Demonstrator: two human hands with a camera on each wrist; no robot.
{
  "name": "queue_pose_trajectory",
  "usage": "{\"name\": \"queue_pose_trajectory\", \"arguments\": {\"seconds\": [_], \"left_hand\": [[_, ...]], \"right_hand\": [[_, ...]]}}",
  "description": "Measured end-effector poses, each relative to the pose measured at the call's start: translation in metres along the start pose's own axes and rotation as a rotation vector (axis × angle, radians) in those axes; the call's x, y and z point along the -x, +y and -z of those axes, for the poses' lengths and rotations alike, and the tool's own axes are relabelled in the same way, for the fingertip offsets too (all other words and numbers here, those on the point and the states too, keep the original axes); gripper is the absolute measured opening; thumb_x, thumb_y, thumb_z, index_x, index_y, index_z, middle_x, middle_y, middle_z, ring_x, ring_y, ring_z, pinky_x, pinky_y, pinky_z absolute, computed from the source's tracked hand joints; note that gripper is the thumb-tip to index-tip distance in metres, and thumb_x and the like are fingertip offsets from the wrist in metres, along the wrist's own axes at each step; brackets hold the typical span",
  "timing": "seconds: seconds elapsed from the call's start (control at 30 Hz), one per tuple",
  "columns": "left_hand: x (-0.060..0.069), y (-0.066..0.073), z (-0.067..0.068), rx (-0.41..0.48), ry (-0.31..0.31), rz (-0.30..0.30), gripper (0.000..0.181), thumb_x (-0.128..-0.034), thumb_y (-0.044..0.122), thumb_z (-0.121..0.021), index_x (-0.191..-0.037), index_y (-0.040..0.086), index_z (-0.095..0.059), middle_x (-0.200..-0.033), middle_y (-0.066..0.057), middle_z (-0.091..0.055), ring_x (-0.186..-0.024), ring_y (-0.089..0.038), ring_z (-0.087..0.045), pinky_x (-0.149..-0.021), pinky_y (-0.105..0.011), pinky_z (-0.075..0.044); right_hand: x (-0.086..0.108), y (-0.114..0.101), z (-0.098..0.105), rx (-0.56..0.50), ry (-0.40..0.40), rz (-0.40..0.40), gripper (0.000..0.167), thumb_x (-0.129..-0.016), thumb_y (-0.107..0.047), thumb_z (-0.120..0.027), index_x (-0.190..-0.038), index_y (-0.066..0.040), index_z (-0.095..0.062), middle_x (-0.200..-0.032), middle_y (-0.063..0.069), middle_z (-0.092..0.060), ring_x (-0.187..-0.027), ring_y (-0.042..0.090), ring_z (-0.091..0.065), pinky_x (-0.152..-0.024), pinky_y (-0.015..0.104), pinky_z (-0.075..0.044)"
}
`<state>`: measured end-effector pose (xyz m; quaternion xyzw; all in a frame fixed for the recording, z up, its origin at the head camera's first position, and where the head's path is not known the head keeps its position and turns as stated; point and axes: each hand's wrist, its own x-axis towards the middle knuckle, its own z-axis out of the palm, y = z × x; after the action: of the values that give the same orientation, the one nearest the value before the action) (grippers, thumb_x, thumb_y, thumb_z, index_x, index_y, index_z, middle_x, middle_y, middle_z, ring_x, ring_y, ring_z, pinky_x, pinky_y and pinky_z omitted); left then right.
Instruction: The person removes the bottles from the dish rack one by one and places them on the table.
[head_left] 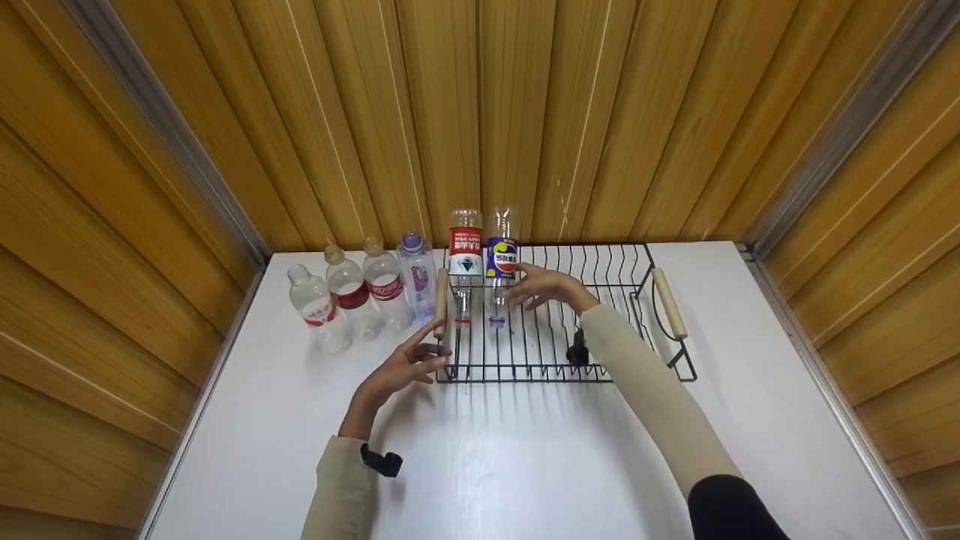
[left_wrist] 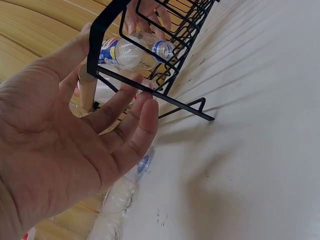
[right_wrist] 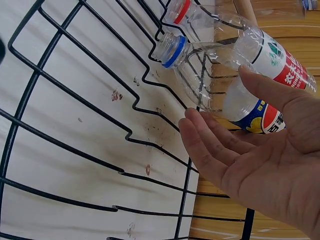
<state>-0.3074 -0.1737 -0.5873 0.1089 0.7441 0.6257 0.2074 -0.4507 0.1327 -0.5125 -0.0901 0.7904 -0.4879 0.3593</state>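
A clear plastic bottle with a blue-and-yellow label (head_left: 502,259) lies on the black wire rack (head_left: 540,371), its blue-ringed neck towards me. Left of it lies a bottle with a red-and-white label (head_left: 466,251), with a red neck ring. My right hand (head_left: 551,287) is beside the blue-labelled bottle, fingers extended and thumb apart; in the right wrist view the hand (right_wrist: 270,135) has nothing in its grasp. At the rack's front left corner, my left hand (head_left: 401,369) rests its loosely bent fingers (left_wrist: 132,135) against the frame near the wooden handle (head_left: 441,300).
Several empty bottles stand left of the rack, among them a red-labelled bottle (head_left: 386,285) and a bluish bottle (head_left: 417,274). Another wooden handle (head_left: 669,304) is at the rack's right end. Wood-patterned walls (head_left: 495,112) enclose the white table (head_left: 480,465).
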Motion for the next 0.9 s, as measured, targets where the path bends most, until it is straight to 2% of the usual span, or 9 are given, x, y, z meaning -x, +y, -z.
{"name": "queue_pose_trajectory", "arguments": {"seconds": [0.1,0.23,0.37,0.53,0.77,0.9], "left_hand": [[-0.001,0.0,0.0,-0.007,-0.008,-0.001,0.077,-0.0998,0.023,-0.067,-0.162,0.035,-0.025,-0.144,-0.022,-0.057,-0.128,-0.046,-0.058,-0.095,-0.053,-0.056],[-0.001,0.0,0.0,-0.001,-0.012,0.001,0.075,-0.1013,0.017,-0.064,-0.163,0.035,-0.024,-0.145,-0.023,-0.056,-0.129,-0.046,-0.057,-0.095,-0.052,-0.057],[-0.001,-0.001,0.0,0.001,-0.011,-0.002,0.075,-0.102,0.014,-0.062,-0.163,0.035,-0.024,-0.144,-0.024,-0.056,-0.128,-0.046,-0.058,-0.095,-0.054,-0.056],[0.0,-0.001,0.001,-0.006,-0.002,0.013,0.076,-0.1016,0.017,-0.064,-0.163,0.035,-0.023,-0.143,-0.023,-0.057,-0.126,-0.043,-0.06,-0.094,-0.052,-0.057],[-0.001,-0.001,0.001,0.0,-0.01,0.028,0.079,-0.0992,0.027,-0.068,-0.163,0.037,-0.022,-0.144,-0.019,-0.057,-0.123,-0.035,-0.062,-0.089,-0.042,-0.057],[-0.001,0.0,0.001,0.007,-0.022,0.014,0.081,-0.099,0.027,-0.068,-0.163,0.036,-0.021,-0.145,-0.022,-0.056,-0.125,-0.041,-0.06,-0.092,-0.047,-0.057]], "right_hand": [[-0.002,0.0,-0.002,-0.019,0.003,0.013,0.096,-0.1,-0.011,-0.063,-0.164,-0.012,0.009,-0.153,0.032,-0.043,-0.134,0.047,-0.051,-0.115,0.057,-0.042],[-0.003,-0.001,-0.005,-0.03,-0.001,0.024,0.1,-0.1,-0.015,-0.065,-0.164,-0.014,0.011,-0.151,0.032,-0.044,-0.133,0.046,-0.052,-0.115,0.058,-0.042],[-0.003,-0.003,-0.008,-0.022,0.01,0.016,0.101,-0.099,-0.017,-0.067,-0.162,-0.01,0.011,-0.15,0.031,-0.044,-0.132,0.046,-0.052,-0.114,0.056,-0.044],[-0.005,-0.004,-0.012,-0.019,0.016,0.014,0.099,-0.098,-0.015,-0.067,-0.161,-0.007,0.01,-0.149,0.03,-0.044,-0.131,0.045,-0.052,-0.114,0.056,-0.044],[-0.003,-0.004,-0.014,-0.04,0.048,0.006,0.095,-0.097,-0.013,-0.068,-0.16,-0.008,0.004,-0.143,0.027,-0.046,-0.122,0.04,-0.056,-0.113,0.056,-0.045],[-0.002,-0.003,-0.012,-0.032,0.054,0.026,0.093,-0.097,-0.012,-0.068,-0.159,-0.007,0.002,-0.15,0.029,-0.04,-0.127,0.043,-0.052,-0.113,0.059,-0.044]]}}
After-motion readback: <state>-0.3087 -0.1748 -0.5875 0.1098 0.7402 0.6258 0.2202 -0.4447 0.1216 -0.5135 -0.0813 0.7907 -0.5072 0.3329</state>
